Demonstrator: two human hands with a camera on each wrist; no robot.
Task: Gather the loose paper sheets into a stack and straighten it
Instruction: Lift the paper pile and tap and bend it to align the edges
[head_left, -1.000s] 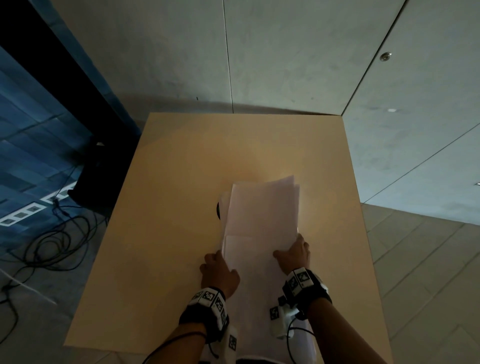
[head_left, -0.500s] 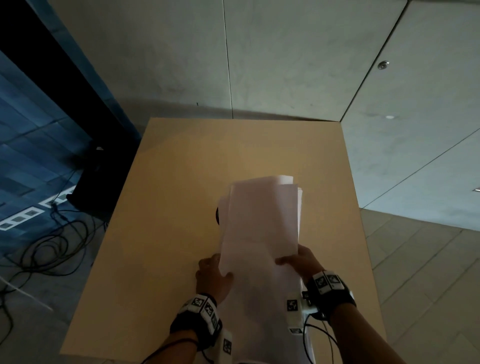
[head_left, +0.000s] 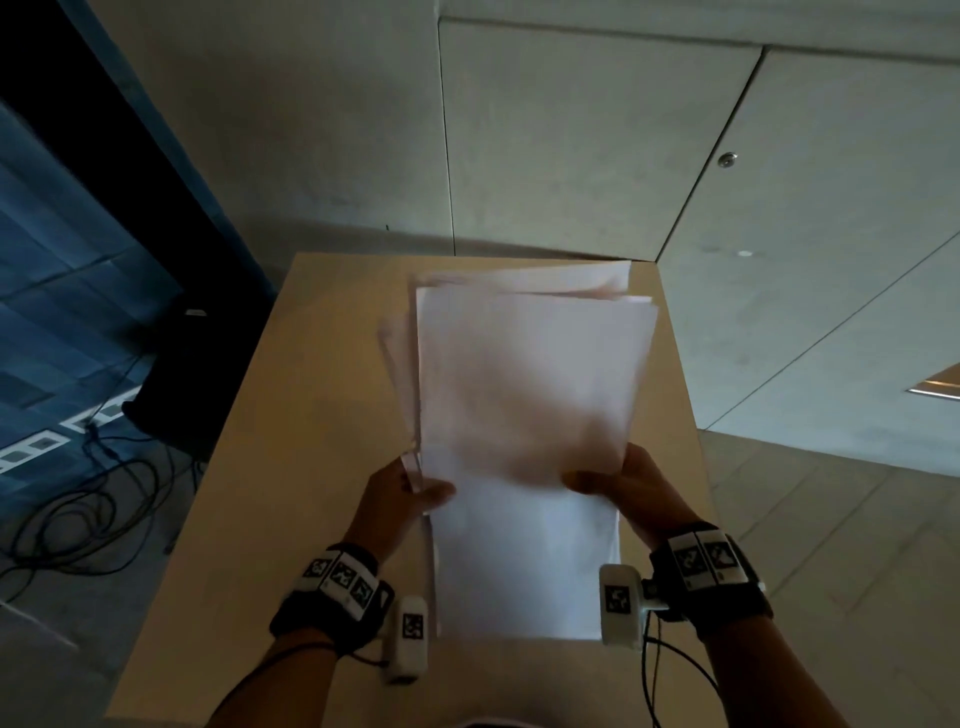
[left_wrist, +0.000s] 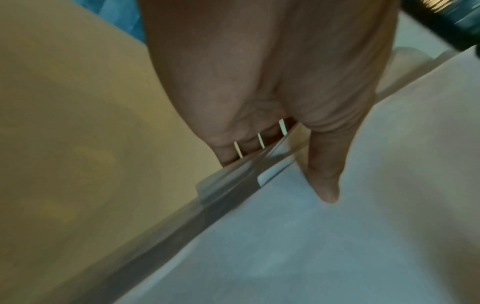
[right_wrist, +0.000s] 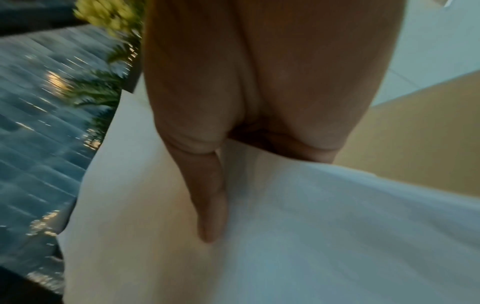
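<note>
A stack of white paper sheets (head_left: 524, 405) is lifted off the tan table (head_left: 322, 395) and tilted up, its far edges uneven and fanned. My left hand (head_left: 410, 493) grips the stack's left edge, thumb on top and fingers underneath. The left wrist view shows that thumb lying on the paper sheets (left_wrist: 285, 246), with several offset sheet edges below the left hand (left_wrist: 298, 156). My right hand (head_left: 608, 483) grips the right edge the same way. In the right wrist view the right hand (right_wrist: 221, 185) lays its thumb across the paper sheets (right_wrist: 311, 236); its fingers are hidden beneath.
The table's far edge lies just beyond the stack, close to a grey wall (head_left: 571, 130). Black cables (head_left: 78, 499) and a dark object (head_left: 182, 374) sit on the floor to the left. Tiled floor runs along the table's right side.
Both hands have lifted the stack from flat on the table and raised it toward the camera, tilting its far end up. The grip on both side edges stayed.
</note>
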